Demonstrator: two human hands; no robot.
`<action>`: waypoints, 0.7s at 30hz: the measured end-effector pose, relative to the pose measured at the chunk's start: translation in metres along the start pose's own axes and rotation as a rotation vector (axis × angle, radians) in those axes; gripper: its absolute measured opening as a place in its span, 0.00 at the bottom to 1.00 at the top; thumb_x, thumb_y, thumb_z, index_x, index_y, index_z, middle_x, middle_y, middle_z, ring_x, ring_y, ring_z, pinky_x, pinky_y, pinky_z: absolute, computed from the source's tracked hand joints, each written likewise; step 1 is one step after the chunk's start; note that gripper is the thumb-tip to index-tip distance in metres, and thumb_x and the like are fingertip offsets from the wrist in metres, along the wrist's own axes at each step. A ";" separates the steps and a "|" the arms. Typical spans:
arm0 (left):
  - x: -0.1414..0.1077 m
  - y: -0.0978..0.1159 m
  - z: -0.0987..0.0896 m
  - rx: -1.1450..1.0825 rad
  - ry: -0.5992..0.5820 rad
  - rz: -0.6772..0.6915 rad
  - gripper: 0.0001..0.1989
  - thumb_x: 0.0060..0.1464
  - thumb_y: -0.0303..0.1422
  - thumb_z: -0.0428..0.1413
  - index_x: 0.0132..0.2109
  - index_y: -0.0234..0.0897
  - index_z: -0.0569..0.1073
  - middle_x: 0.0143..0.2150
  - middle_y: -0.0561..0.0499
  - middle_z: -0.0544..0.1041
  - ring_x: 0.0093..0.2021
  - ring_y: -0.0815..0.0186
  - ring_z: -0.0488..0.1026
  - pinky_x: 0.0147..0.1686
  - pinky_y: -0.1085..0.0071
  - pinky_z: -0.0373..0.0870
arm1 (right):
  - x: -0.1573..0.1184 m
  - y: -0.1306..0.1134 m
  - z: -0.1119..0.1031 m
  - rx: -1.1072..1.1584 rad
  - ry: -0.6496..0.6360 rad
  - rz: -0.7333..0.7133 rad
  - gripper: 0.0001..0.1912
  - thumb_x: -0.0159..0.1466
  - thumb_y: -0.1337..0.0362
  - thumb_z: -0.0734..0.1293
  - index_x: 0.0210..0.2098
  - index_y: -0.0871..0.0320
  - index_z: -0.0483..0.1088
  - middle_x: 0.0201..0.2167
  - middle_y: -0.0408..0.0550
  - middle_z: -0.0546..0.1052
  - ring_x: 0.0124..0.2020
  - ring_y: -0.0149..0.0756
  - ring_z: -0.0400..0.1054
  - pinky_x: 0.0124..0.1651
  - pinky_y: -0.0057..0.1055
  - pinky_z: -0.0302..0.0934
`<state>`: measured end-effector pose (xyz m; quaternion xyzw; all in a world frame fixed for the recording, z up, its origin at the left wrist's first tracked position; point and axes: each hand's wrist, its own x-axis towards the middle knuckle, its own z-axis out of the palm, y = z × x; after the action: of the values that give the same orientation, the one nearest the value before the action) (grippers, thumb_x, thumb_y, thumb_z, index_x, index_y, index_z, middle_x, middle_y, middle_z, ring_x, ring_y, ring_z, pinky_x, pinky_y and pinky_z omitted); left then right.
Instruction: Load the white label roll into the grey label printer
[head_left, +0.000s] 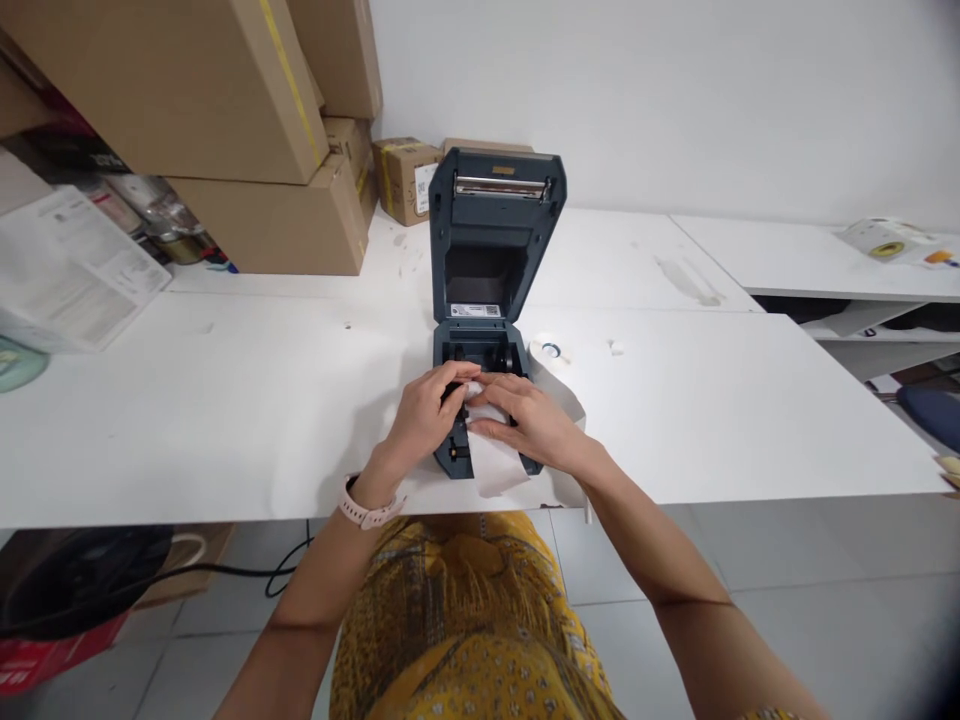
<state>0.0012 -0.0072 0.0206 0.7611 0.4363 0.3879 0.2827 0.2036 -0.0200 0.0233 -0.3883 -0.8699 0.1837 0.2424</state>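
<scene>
Both hands [529, 415] on white paper [495, 465] at the open printer [495, 235], grip unclear.

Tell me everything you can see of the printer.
The printer is a dark blue-grey box, plastic by its look, sitting near the front edge of the white table. Its lid stands open, showing a shiny metallic bar and a white sticker inside. A strip of white paper lies over the base and past its front edge. The left hand and right hand are on the paper, hiding part of the base.
</scene>
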 end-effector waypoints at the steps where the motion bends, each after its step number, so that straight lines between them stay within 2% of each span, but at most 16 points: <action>1: 0.000 0.000 0.000 0.002 0.000 -0.007 0.13 0.65 0.26 0.51 0.52 0.40 0.76 0.53 0.47 0.84 0.54 0.61 0.81 0.58 0.60 0.76 | 0.000 -0.001 -0.002 0.001 -0.011 -0.005 0.15 0.71 0.57 0.69 0.54 0.55 0.75 0.64 0.59 0.76 0.67 0.51 0.69 0.66 0.52 0.66; 4: 0.000 0.000 -0.001 0.005 -0.001 -0.019 0.12 0.64 0.27 0.53 0.52 0.40 0.77 0.54 0.47 0.84 0.55 0.59 0.81 0.58 0.59 0.76 | -0.002 -0.004 -0.016 0.010 -0.050 -0.032 0.15 0.71 0.57 0.69 0.56 0.54 0.75 0.64 0.56 0.76 0.67 0.50 0.70 0.65 0.53 0.67; 6: 0.000 0.000 -0.002 0.013 -0.014 -0.019 0.12 0.65 0.28 0.53 0.52 0.40 0.77 0.54 0.47 0.84 0.55 0.59 0.80 0.59 0.58 0.75 | -0.005 -0.002 -0.029 0.052 -0.028 -0.022 0.13 0.72 0.59 0.67 0.55 0.52 0.76 0.60 0.54 0.79 0.65 0.48 0.72 0.65 0.51 0.68; 8: 0.000 0.001 -0.003 0.032 -0.028 -0.016 0.12 0.65 0.29 0.53 0.52 0.41 0.77 0.53 0.47 0.84 0.55 0.59 0.80 0.58 0.58 0.75 | -0.005 0.004 -0.040 0.118 0.086 0.030 0.13 0.74 0.59 0.65 0.53 0.51 0.77 0.56 0.51 0.82 0.62 0.45 0.74 0.64 0.49 0.68; 11: 0.003 0.005 -0.003 0.088 -0.043 -0.008 0.11 0.65 0.30 0.54 0.51 0.41 0.78 0.53 0.48 0.84 0.54 0.58 0.79 0.58 0.58 0.74 | 0.004 0.022 -0.046 0.121 0.247 0.114 0.15 0.74 0.59 0.61 0.54 0.51 0.76 0.58 0.51 0.81 0.61 0.45 0.74 0.64 0.50 0.67; 13: 0.006 0.009 -0.002 0.156 -0.067 0.003 0.12 0.66 0.31 0.54 0.52 0.40 0.79 0.52 0.48 0.84 0.53 0.57 0.78 0.57 0.57 0.74 | 0.015 0.034 -0.043 0.064 0.220 0.114 0.17 0.75 0.60 0.59 0.56 0.53 0.75 0.59 0.52 0.80 0.61 0.47 0.72 0.65 0.51 0.66; 15: 0.009 0.014 0.002 0.244 -0.106 0.013 0.13 0.67 0.33 0.54 0.53 0.40 0.80 0.51 0.47 0.84 0.52 0.55 0.77 0.55 0.56 0.73 | 0.027 0.041 -0.037 0.000 0.132 0.089 0.18 0.75 0.61 0.58 0.55 0.55 0.76 0.58 0.54 0.80 0.61 0.47 0.72 0.65 0.51 0.65; 18: 0.012 0.020 0.009 0.383 -0.132 0.017 0.16 0.69 0.35 0.52 0.56 0.38 0.80 0.50 0.45 0.84 0.51 0.51 0.75 0.54 0.53 0.71 | 0.039 0.041 -0.030 -0.113 0.038 0.093 0.17 0.75 0.63 0.57 0.48 0.57 0.78 0.52 0.56 0.83 0.59 0.48 0.73 0.63 0.49 0.64; 21: 0.012 0.022 0.015 0.477 -0.133 0.033 0.15 0.68 0.36 0.53 0.54 0.41 0.81 0.50 0.45 0.84 0.51 0.50 0.73 0.53 0.52 0.69 | 0.043 0.037 -0.027 -0.163 0.033 0.121 0.15 0.74 0.63 0.60 0.41 0.58 0.78 0.48 0.58 0.83 0.57 0.51 0.72 0.61 0.50 0.63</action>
<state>0.0271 -0.0077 0.0334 0.8371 0.4836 0.2277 0.1169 0.2155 0.0395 0.0387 -0.4616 -0.8527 0.1204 0.2128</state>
